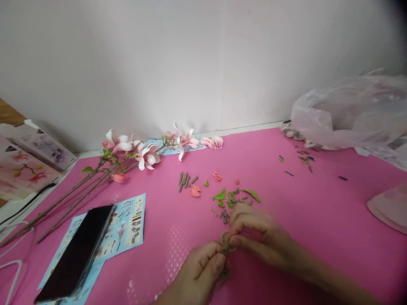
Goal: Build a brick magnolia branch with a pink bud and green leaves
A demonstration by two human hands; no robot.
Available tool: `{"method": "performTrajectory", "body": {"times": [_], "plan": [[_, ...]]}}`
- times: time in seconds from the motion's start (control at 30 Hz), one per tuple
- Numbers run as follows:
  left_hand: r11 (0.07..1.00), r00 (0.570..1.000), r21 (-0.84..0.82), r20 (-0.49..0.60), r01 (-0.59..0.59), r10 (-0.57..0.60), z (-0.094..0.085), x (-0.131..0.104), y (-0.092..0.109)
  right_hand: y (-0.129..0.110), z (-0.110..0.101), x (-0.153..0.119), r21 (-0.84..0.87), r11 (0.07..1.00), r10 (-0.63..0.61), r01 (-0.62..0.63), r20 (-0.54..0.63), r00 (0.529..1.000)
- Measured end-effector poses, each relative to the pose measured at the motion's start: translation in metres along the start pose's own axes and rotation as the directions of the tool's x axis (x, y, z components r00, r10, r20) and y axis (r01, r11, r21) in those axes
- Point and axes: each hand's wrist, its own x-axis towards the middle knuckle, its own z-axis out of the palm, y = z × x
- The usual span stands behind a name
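My left hand (203,269), closed at the lower middle, grips a small grey-brown stem piece (226,250) between thumb and fingers. My right hand (254,231) pinches a green ring-shaped piece (224,237) against the top of that stem; whether the two are joined I cannot tell. Just beyond my right hand lies a loose pile of green leaves (220,195), green rings and short brown pieces (224,216). Farther off are several brown stem pieces (183,181), a coral bud (195,190), a small coral part (217,176) and a row of pale pink petals (212,142).
Artificial magnolia branches (85,188) lie at the left. A black phone (76,250) rests on a printed instruction sheet (135,222). Boxes (25,165) stand far left. A translucent plastic bag (349,110) lies at the right, near scattered dark pieces (305,160) on the pink mat (302,212).
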Motion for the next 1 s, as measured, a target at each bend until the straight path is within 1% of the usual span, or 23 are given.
{"method": "performTrajectory", "body": {"times": [0.07, 0.13, 0.17, 0.23, 0.3, 0.37, 0.47, 0.53, 0.6, 0.67, 0.7, 0.77, 0.83, 0.87, 0.93, 1.0], "plan": [[0.989, 0.999, 0.146, -0.008, -0.034, 0.036, -0.001, -0.002, 0.002, -0.003, 0.001, 0.0, -0.001, 1.0, -0.007, 0.007, 0.005, 1.0], [0.975, 0.998, 0.214, 0.008, -0.055, 0.055, -0.002, -0.002, 0.002, -0.005, 0.002, 0.0, -0.016, 1.0, -0.013, 0.014, 0.012, 1.0], [0.977, 0.999, 0.204, 0.018, -0.053, 0.05, -0.002, -0.002, 0.0, -0.005, 0.003, 0.0, -0.022, 1.0, -0.021, 0.022, 0.02, 1.0], [0.993, 0.999, 0.113, 0.033, -0.035, 0.031, -0.002, -0.002, -0.004, -0.006, 0.003, 0.0, -0.03, 0.999, -0.039, 0.039, 0.024, 0.999], [0.999, 0.999, 0.022, 0.043, -0.025, 0.024, -0.003, -0.001, -0.009, -0.005, 0.004, 0.0, -0.024, 0.998, -0.049, 0.049, 0.011, 0.999], [1.0, 0.999, -0.018, 0.047, -0.018, 0.019, -0.004, 0.0, -0.011, -0.004, 0.003, 0.0, 0.005, 0.999, -0.045, 0.045, -0.007, 0.999], [1.0, 0.999, 0.004, 0.043, -0.013, 0.013, -0.004, 0.001, -0.009, -0.002, 0.003, 0.0, 0.097, 0.995, -0.022, 0.022, -0.005, 1.0], [0.999, 0.998, 0.038, 0.049, -0.036, 0.034, -0.004, 0.001, -0.006, -0.002, 0.003, 0.0, 0.14, 0.99, 0.0, -0.001, 0.003, 1.0], [0.996, 0.997, 0.056, 0.056, -0.062, 0.059, -0.004, 0.001, -0.005, -0.002, 0.003, 0.0, 0.156, 0.988, 0.014, -0.016, 0.015, 1.0], [0.996, 0.997, 0.057, 0.041, -0.074, 0.071, -0.004, 0.001, -0.006, -0.002, 0.001, 0.002, 0.146, 0.989, 0.026, -0.026, 0.002, 1.0], [0.996, 0.997, 0.049, 0.031, -0.068, 0.067, -0.005, 0.001, -0.008, -0.002, -0.002, 0.002, 0.132, 0.99, 0.046, -0.041, -0.035, 0.998], [0.998, 0.998, 0.031, 0.008, -0.062, 0.062, -0.005, 0.001, -0.009, -0.001, -0.008, 0.004, 0.079, 0.991, 0.123, -0.111, -0.166, 0.978], [0.996, 0.995, 0.012, -0.015, -0.094, 0.094, -0.006, 0.001, -0.009, 0.002, -0.017, 0.005, -0.015, 0.975, 0.206, -0.22, -0.298, 0.932], [0.993, 0.993, 0.015, -0.025, -0.116, 0.116, -0.006, 0.002, -0.008, 0.005, -0.022, 0.005, -0.075, 0.959, 0.234, -0.273, -0.329, 0.915], [0.99, 0.99, 0.025, -0.031, -0.139, 0.14, -0.005, 0.002, -0.005, 0.011, -0.03, 0.004, -0.219, 0.912, 0.267, -0.348, -0.326, 0.907], [0.992, 0.991, 0.021, -0.042, -0.126, 0.127, -0.005, 0.002, -0.004, 0.017, -0.034, 0.002, -0.348, 0.854, 0.292, -0.385, -0.292, 0.911]]}}
